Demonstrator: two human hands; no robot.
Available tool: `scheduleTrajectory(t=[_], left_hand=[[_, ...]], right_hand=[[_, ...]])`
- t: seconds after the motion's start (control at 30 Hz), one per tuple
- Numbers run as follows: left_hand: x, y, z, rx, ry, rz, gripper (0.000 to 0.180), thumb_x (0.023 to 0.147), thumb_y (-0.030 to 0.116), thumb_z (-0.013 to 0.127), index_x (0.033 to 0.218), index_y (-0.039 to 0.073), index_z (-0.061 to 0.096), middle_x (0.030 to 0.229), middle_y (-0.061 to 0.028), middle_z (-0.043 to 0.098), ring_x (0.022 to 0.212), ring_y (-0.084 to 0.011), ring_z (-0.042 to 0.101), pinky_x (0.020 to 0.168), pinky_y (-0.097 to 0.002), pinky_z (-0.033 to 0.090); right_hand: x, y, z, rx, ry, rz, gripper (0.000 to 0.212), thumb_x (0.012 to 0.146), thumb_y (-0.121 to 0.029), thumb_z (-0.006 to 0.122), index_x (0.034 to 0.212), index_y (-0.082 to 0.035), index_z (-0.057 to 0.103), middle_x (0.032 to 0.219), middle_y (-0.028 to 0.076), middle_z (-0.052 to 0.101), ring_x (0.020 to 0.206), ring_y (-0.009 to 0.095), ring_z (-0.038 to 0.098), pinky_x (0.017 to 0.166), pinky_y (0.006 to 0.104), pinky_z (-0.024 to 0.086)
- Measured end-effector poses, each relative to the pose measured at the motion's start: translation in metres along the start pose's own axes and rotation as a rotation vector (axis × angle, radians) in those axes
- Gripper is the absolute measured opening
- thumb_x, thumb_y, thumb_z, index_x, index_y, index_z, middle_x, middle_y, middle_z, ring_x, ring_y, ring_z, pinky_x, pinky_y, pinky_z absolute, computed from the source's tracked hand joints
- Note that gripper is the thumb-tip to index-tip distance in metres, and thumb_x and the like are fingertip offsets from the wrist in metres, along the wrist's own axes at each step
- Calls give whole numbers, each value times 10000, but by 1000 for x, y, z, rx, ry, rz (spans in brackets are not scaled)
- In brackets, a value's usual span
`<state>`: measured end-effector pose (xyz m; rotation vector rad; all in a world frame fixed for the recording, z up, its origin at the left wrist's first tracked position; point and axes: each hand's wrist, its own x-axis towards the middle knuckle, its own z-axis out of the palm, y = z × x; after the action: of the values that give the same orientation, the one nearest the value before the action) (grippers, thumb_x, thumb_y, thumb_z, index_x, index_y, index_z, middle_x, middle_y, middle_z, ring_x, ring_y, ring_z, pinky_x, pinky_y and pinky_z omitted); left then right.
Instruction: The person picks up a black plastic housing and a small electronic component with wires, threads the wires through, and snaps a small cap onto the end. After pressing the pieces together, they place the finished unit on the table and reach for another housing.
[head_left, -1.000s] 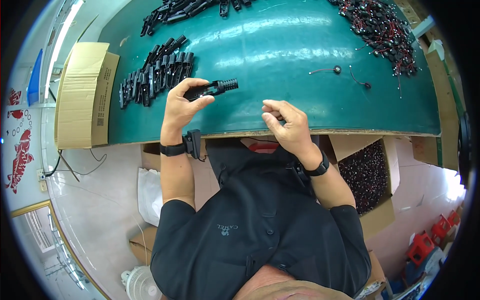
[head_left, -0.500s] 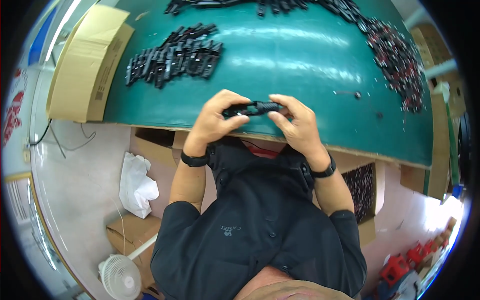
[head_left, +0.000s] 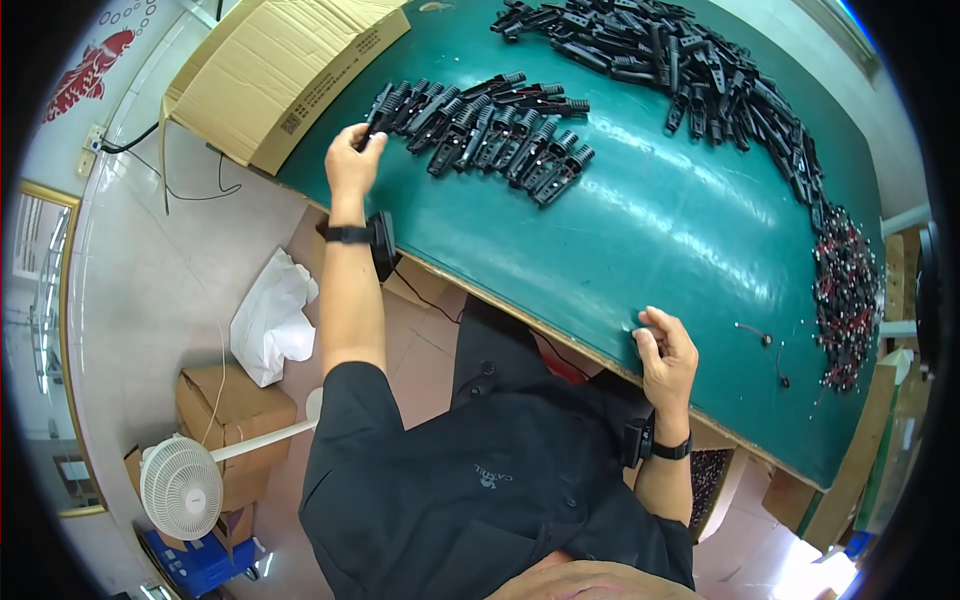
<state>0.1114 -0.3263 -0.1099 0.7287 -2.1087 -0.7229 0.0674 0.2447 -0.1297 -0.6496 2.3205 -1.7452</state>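
At the left end of a row of black plastic parts with ribbed ends (head_left: 490, 135), my left hand (head_left: 353, 160) has its fingers closed on one such black part (head_left: 376, 122). That part lies slanted beside the others, its lower end partly hidden by the fingers. My right hand (head_left: 668, 358) rests near the table's front edge, fingers loosely bent and thumb a little apart. Nothing shows between them.
The green table (head_left: 560, 250) bears a heap of black parts (head_left: 690, 60) at the back and a pile of small red-and-black wired pieces (head_left: 848, 300) at the right. Two loose wired pieces (head_left: 767, 340) lie nearby. A cardboard box (head_left: 270, 70) stands at the left; below are a fan (head_left: 182, 488) and a white bag (head_left: 275, 320).
Both hands held a black part together at the front edge. My left hand has carried it to the row at the back left; my right hand has let go and moved right. The view has turned.
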Motion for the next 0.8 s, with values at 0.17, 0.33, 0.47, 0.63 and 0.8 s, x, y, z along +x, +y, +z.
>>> scheduleTrajectory(t=[0.17,0.33,0.47,0.63,0.8], left_hand=[[57,-50,-1,324,132,-210,394,879,267,812,1174,9,771,1139,-167,793,1066,-305,759,962,-400,577],[84,-93,17,498,-73,-246,395,940,216,715,1274,5,736,1248,-184,767,1181,-316,728,1040,-396,550],[95,-124,16,380,-159,-205,446,965,167,659,1378,1,675,1360,-205,715,1275,-312,684,1091,-392,521],[105,-128,37,235,-326,-58,466,990,141,620,1435,3,636,1408,-211,687,1326,-314,652,1132,-392,487],[115,-163,10,-31,-345,-123,555,1014,116,619,1535,-44,515,1567,-217,554,1445,-306,537,1205,-402,406]], right_hand=[[-1,1,2,-15,51,-17,272,962,15,731,1233,23,713,1111,98,757,876,120,712,772,258,572],[0,-6,5,-50,52,34,261,988,7,701,1248,29,702,1123,94,752,913,127,722,803,258,578],[3,-9,6,-57,5,53,267,985,5,706,1251,28,698,1120,99,750,908,131,723,797,262,579],[3,-25,-6,-74,43,87,258,965,-2,726,1221,24,711,1090,104,757,894,144,728,790,269,578],[26,-24,-47,-367,123,-129,251,910,-37,767,1158,0,742,1039,129,759,875,213,737,784,312,582]])
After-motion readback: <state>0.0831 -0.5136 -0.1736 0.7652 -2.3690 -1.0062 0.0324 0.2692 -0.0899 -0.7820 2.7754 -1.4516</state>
